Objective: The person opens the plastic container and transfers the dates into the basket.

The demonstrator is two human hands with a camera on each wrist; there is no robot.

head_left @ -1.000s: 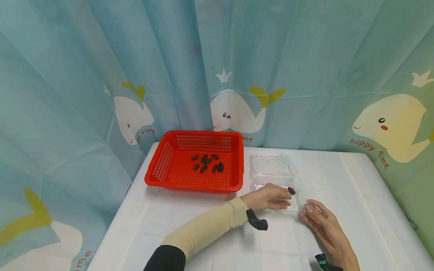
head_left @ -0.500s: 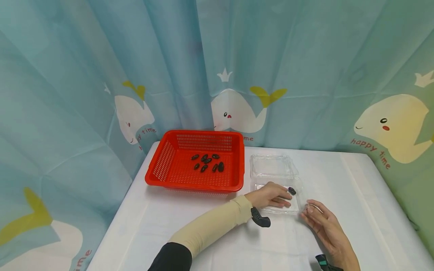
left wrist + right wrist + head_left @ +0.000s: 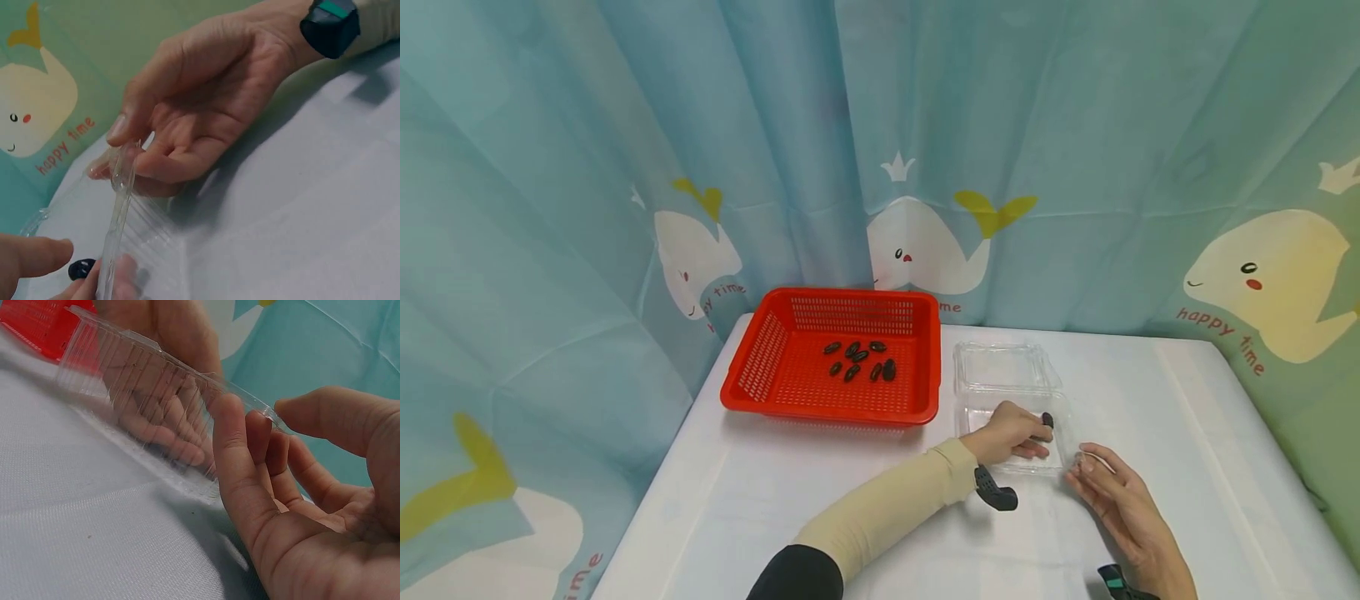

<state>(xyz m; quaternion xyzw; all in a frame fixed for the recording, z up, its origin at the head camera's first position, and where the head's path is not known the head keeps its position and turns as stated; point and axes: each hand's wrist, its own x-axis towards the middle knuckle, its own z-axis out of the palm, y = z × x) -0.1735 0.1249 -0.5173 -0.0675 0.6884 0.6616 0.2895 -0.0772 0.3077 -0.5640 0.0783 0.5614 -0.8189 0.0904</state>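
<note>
A clear plastic clamshell container (image 3: 1002, 367) lies open on the white table, its lid toward the curtain. My left hand (image 3: 1009, 433) reaches into the base; in the left wrist view its thumb and fingers are apart. At those fingertips lies one dark, shiny oval piece (image 3: 82, 269), date-like in shape; whether the fingers touch it I cannot tell. My right hand (image 3: 1123, 508) pinches the container's near right corner between thumb and fingers, as the right wrist view shows at the rim (image 3: 270, 412). Part of the base is hidden behind the left hand.
Left of the container stands a red perforated basket (image 3: 827, 414) with several similar dark oval pieces (image 3: 852, 372) on its floor. A blue-green curtain (image 3: 1075, 167) printed with whales hangs behind and beside the white table (image 3: 1150, 392).
My left hand has shifted slightly right inside the container. The dark piece at its fingertips has turned more upright in the head view. My right hand has stayed at the corner.
</note>
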